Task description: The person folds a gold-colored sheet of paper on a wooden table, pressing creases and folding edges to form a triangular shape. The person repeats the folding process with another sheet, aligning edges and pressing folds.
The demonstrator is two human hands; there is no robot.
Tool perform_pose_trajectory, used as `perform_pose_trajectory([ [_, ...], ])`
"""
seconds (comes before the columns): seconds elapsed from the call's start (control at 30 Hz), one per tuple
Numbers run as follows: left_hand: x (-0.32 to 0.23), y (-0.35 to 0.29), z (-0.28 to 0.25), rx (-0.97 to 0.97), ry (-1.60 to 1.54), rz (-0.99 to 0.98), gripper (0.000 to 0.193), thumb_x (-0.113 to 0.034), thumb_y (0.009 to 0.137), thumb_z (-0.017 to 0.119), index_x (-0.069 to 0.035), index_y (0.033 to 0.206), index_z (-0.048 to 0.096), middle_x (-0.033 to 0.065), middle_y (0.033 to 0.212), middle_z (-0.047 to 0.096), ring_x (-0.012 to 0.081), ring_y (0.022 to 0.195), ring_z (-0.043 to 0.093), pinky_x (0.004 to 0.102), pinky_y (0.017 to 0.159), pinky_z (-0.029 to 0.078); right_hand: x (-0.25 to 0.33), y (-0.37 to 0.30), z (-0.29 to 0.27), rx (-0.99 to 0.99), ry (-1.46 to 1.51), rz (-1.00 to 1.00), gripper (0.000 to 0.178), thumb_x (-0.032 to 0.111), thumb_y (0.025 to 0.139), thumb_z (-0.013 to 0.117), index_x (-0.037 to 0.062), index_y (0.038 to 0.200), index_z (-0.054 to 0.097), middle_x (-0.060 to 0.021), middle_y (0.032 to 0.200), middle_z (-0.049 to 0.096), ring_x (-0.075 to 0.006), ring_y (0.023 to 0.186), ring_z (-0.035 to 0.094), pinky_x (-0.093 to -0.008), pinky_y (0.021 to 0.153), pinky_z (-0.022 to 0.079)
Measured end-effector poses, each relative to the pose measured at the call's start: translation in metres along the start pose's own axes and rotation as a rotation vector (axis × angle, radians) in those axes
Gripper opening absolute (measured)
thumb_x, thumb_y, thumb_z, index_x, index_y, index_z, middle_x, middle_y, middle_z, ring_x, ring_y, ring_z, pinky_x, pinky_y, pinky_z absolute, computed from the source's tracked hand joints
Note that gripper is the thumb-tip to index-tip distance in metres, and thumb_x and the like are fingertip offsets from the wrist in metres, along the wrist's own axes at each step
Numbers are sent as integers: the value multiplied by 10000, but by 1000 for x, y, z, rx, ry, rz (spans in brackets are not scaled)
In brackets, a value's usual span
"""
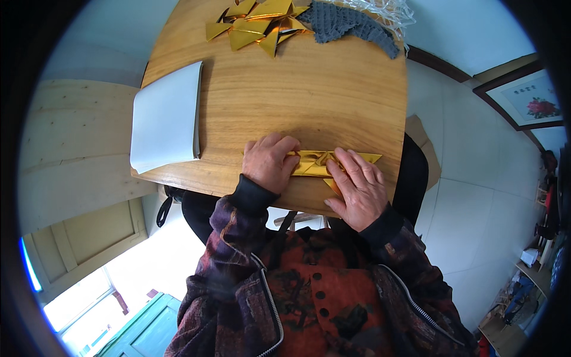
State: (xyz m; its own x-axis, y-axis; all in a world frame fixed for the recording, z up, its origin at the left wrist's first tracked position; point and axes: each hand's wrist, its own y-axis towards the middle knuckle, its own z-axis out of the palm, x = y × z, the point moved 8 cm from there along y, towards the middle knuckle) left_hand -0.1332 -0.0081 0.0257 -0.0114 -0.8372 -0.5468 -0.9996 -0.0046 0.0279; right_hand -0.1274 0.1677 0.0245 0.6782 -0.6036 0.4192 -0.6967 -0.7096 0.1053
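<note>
A folded gold paper strip [321,163] is pressed flat on the wooden tabletop [309,89], near its front edge. The left hand [269,162] is laid on the strip's left end, fingers together. The right hand [357,187] is laid on its right half, fingers slightly apart. A white paper stack [166,116] is located left of the strip; finished gold folds [256,25] and a grey cloth [348,25] are located beyond it.

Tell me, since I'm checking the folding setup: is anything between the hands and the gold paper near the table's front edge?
Nothing visible. The left hand and right hand both press directly on the gold paper. The white sheets, the pile of folded gold pieces and the grey cloth lie apart from it.
</note>
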Motion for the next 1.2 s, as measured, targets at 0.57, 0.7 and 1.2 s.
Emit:
perform_pose_trajectory([
  [0.57,5,2,2,-107,60,46,66,-202,797,671,-171,853,659,10,870,631,239,931,593,408,837,378,1,-5,3,-76,-48,-45,687,319,747,749,106,1353,503,-80,1474,389,-281,1340,367,-440,1059,319],
  [0.7,5,3,3,-103,50,36,71,-190,787,679,-170,853,661,7,867,632,236,919,599,407,832,379,3,-6,3,-97,-62,-43,666,328,752,747,107,1337,517,-75,1464,399,-268,1336,369,-441,1056,321],
  [1.2,4,5,3,-83,65,27,62,-158,782,677,-160,844,666,0,832,626,235,868,608,394,828,374,1,-6,5,-84,-34,-33,671,313,760,739,105,1352,503,-76,1478,390,-270,1347,357,-434,1067,315],
])
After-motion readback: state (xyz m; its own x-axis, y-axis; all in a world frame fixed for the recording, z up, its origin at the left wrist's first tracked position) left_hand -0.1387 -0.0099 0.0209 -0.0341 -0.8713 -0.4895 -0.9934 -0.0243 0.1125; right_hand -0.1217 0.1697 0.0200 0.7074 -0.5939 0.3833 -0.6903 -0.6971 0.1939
